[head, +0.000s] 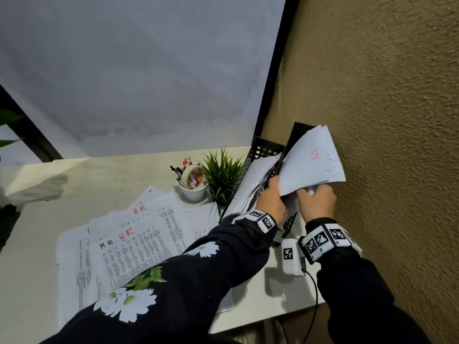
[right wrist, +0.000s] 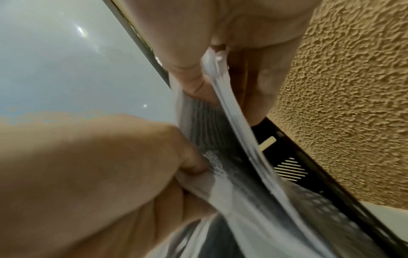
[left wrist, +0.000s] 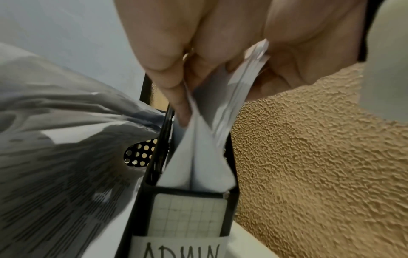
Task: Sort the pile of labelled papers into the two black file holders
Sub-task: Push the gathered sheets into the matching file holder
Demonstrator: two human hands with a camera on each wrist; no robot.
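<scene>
Both hands close on one sheaf of papers (head: 311, 160) standing in the ADMIN file holder (left wrist: 187, 214), the one against the textured wall (head: 385, 120). The left hand (head: 272, 198) pinches its near edge between curled fingers (left wrist: 163, 57) and thumb, and the right hand (head: 316, 202) likewise grips the bundle with bent fingers (right wrist: 189, 76). Papers marked HR (head: 129, 234) lie spread on the desk (head: 32, 244), beside the second holder (head: 263, 151).

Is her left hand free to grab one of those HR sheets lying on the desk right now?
Probably not yet. The left hand grips the white paper bundle at the black ADMIN file holder, beside the right hand. The printed HR sheets lie uncovered nearby, so it must let go first.
</scene>
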